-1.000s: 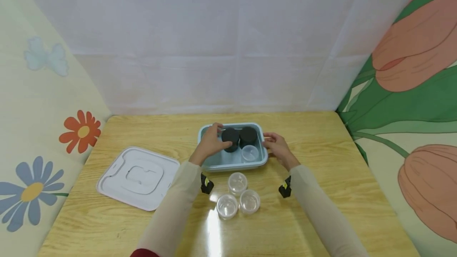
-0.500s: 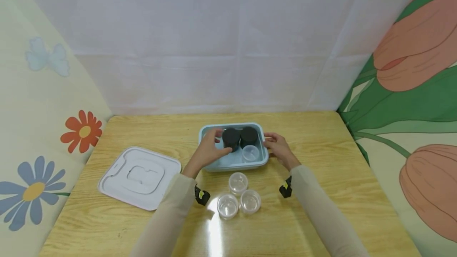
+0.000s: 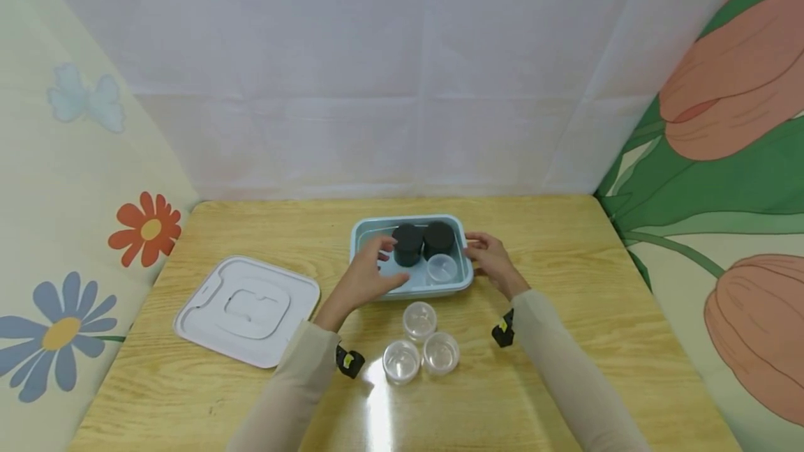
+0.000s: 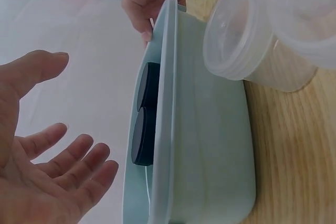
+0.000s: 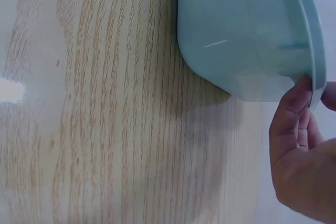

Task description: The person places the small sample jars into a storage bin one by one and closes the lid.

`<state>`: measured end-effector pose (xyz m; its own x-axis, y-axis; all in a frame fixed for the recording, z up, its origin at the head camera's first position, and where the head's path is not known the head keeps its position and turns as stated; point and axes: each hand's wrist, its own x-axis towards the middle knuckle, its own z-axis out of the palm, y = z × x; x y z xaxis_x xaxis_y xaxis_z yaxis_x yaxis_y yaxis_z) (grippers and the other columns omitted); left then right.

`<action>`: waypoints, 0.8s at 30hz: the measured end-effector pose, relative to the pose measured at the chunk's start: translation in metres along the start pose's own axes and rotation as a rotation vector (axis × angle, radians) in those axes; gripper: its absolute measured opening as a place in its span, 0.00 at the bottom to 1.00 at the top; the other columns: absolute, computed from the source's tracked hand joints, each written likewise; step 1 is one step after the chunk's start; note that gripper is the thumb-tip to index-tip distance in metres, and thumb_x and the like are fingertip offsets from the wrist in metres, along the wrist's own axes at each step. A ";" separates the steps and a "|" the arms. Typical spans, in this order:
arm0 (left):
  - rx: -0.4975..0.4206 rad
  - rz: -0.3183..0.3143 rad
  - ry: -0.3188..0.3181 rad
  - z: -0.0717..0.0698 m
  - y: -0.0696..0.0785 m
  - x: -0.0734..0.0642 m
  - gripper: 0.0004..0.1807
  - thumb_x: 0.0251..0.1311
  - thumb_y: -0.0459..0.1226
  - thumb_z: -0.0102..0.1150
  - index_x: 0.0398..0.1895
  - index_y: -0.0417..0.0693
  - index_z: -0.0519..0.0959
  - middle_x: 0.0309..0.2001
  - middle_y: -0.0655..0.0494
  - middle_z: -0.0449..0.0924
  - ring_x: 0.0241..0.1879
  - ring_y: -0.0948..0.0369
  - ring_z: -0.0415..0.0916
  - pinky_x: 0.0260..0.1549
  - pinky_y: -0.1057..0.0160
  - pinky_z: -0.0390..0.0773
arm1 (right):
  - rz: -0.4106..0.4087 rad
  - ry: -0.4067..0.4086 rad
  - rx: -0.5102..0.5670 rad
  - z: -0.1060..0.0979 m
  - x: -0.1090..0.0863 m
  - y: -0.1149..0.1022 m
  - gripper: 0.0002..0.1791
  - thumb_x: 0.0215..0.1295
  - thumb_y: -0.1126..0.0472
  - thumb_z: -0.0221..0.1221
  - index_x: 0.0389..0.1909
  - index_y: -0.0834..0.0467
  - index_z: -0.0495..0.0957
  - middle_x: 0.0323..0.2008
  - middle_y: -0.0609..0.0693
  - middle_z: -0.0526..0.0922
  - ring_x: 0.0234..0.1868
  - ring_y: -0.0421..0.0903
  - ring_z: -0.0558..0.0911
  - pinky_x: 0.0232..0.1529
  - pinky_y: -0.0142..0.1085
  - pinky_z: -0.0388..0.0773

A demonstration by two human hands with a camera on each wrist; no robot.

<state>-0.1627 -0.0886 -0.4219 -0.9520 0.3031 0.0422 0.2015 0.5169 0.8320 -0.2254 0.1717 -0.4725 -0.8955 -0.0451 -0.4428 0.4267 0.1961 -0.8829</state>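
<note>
A pale blue plastic bin (image 3: 440,292) stands on the table, its inside holding two black cylindrical containers (image 3: 408,243) side by side and one clear plastic cup (image 3: 442,268) in front of them. My left hand (image 3: 366,279) hovers over the bin's left part, fingers spread and nothing between them; the left wrist view shows the same hand (image 4: 55,166) apart from the black containers (image 4: 146,135). At the other end, my right hand (image 3: 493,262) pinches the bin's right rim between thumb and fingers, as the right wrist view of that hand (image 5: 304,145) shows.
Three clear plastic cups (image 3: 419,321) stand in a cluster on the table just in front of the bin. A white lid (image 3: 251,312) lies flat at the left. Behind the wooden table (image 3: 540,229) hangs a white cloth (image 3: 314,89).
My left hand has drawn back leftward and toward me from the left black container, its fingers coming away from it. The right hand stays at the rim.
</note>
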 end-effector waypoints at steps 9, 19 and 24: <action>-0.003 -0.006 -0.016 0.003 -0.002 -0.014 0.36 0.50 0.38 0.69 0.62 0.36 0.65 0.54 0.40 0.71 0.53 0.42 0.71 0.51 0.48 0.74 | 0.012 -0.003 0.002 -0.001 0.000 -0.001 0.25 0.69 0.64 0.51 0.66 0.55 0.64 0.57 0.57 0.73 0.46 0.45 0.77 0.40 0.37 0.80; -0.006 -0.001 -0.059 0.009 -0.004 -0.027 0.36 0.49 0.37 0.70 0.60 0.35 0.66 0.54 0.40 0.72 0.53 0.44 0.72 0.52 0.47 0.74 | 0.013 -0.001 0.002 -0.001 0.000 -0.001 0.24 0.69 0.64 0.51 0.66 0.56 0.64 0.58 0.58 0.72 0.47 0.47 0.77 0.38 0.36 0.79; -0.019 0.023 -0.082 0.012 -0.012 -0.035 0.36 0.49 0.36 0.70 0.61 0.35 0.65 0.55 0.39 0.71 0.53 0.43 0.72 0.54 0.46 0.74 | 0.007 -0.002 0.005 -0.001 0.001 0.001 0.25 0.69 0.64 0.51 0.66 0.56 0.64 0.57 0.58 0.72 0.46 0.46 0.77 0.35 0.34 0.80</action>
<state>-0.1295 -0.0961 -0.4399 -0.9249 0.3798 0.0162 0.2174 0.4938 0.8420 -0.2261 0.1728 -0.4733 -0.8921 -0.0455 -0.4496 0.4340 0.1911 -0.8804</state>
